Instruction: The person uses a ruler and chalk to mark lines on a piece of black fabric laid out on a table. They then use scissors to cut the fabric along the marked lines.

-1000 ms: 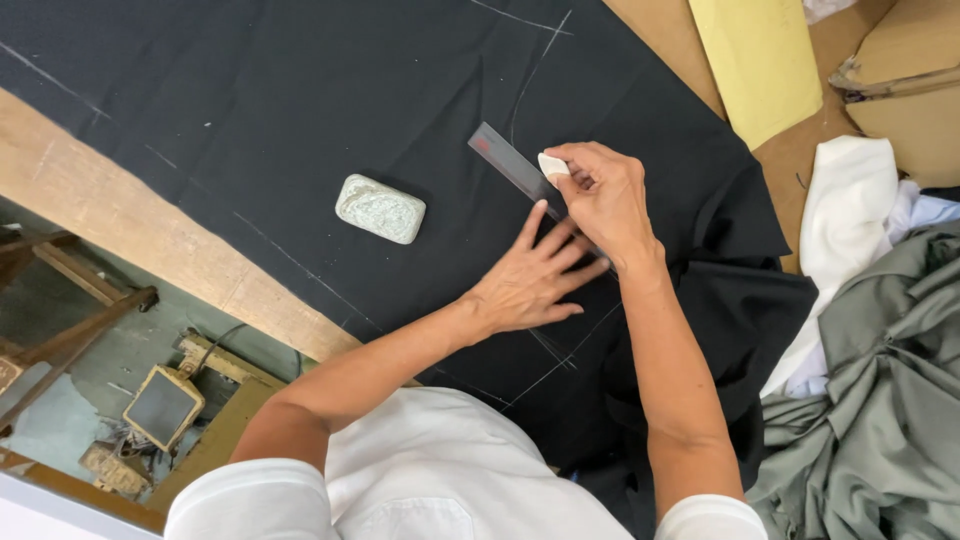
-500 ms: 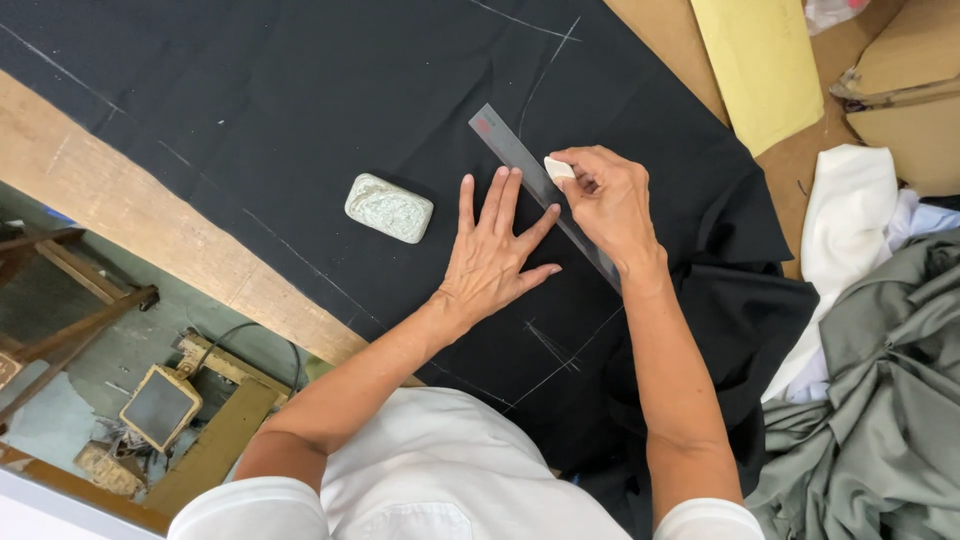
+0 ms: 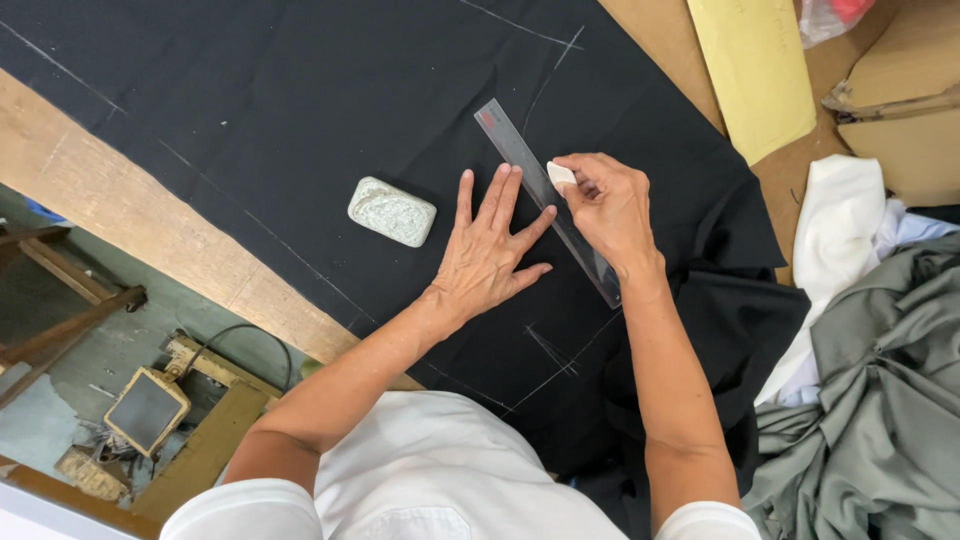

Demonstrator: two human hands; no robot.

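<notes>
1. Wooden worktable (image 3: pixel 110 205): pale bare edge showing at left, most of the top covered.
2. Black fabric (image 3: pixel 300 110): spread flat over the table, crossed by thin white chalk lines; right edge bunched and falling off toward the lap.
3. Grey-green cloth (image 3: pixel 880 400) and white cloth (image 3: pixel 835 230): heaped at right, just beside the black fabric, partly cut off by the frame.
4. Yellow board (image 3: pixel 755 70) and brown cardboard (image 3: pixel 900 100): top right, well apart from the hands.
5. Left hand (image 3: pixel 490 255): flat on the fabric, fingers spread and released, holding nothing; fingertips touching the ruler's left edge, pressing it down.
6. Right hand (image 3: pixel 610 210): fingers pinched on the tailor's chalk, resting over the ruler's middle.
7. Clear ruler (image 3: pixel 520 155): long axis diagonal, upper left to lower right, between the two hands; lower stretch hidden under the right hand and wrist, far end hard to make out.
8. Pale green stone-like weight (image 3: pixel 392 211): on the fabric, left of the left hand, apart from it.
9. Tailor's chalk (image 3: pixel 560 175): small white piece at the right fingertips, at the ruler's right edge; contact with the fabric not discernible.
</notes>
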